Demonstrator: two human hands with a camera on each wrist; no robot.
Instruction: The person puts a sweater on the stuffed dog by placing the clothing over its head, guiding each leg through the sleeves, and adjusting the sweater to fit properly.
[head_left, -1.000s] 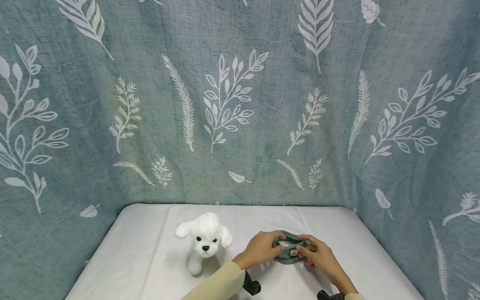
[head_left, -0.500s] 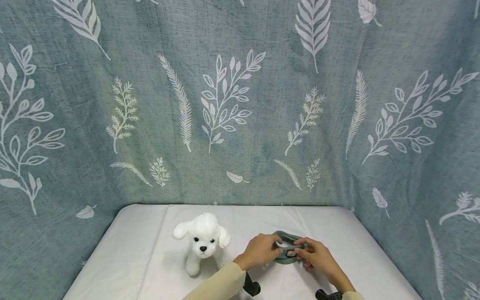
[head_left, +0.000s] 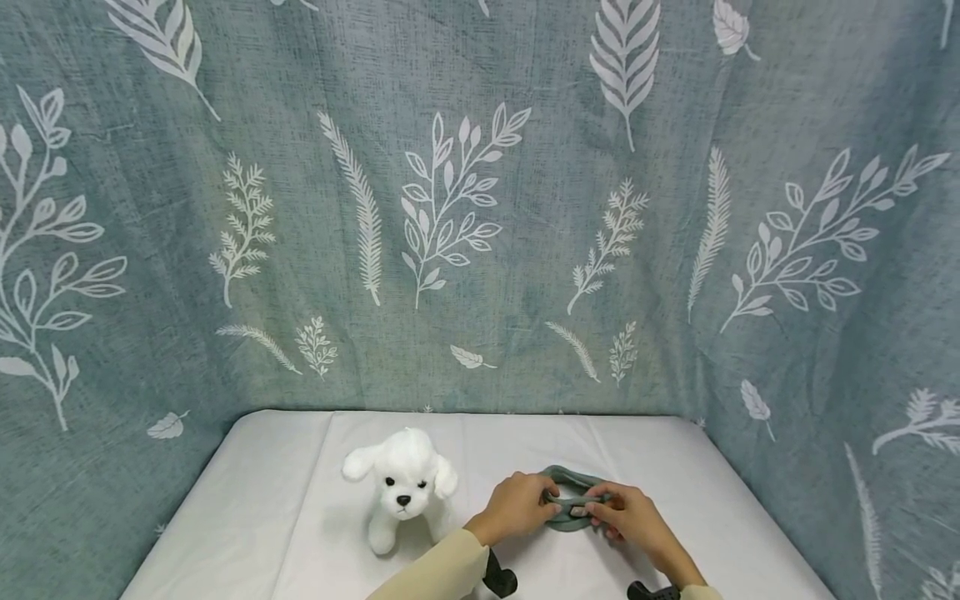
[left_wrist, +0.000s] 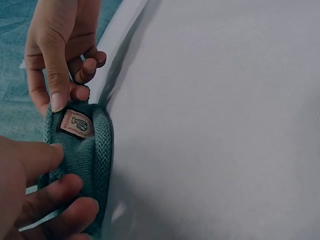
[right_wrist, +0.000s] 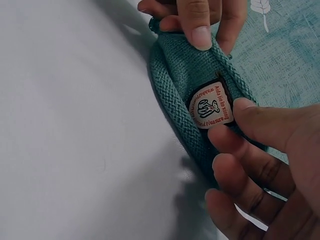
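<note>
One white plush dog stands on the left part of the one white table, its head toward the camera, well apart from both hands. Beside it one of two cream sleeves slants up to the left hand, with one of two black devices at the wrist.

The left grip is nearly closed: thumb and fingers pinch the near edge of one green knitted ring, the other fingers bent and slightly apart. The ring is on the table right of the dog, between the two hands, its opening facing up and its edges rolled. One sewn label, pale with red lettering and a small drawn figure, sits on its near side, closer to the right hand.

That right grip also pinches the near edge, thumb beside the label, the remaining fingers loosely bent and spaced. Below it are the second black device and a bit of the second sleeve. One leaf-patterned curtain spans the background.
</note>
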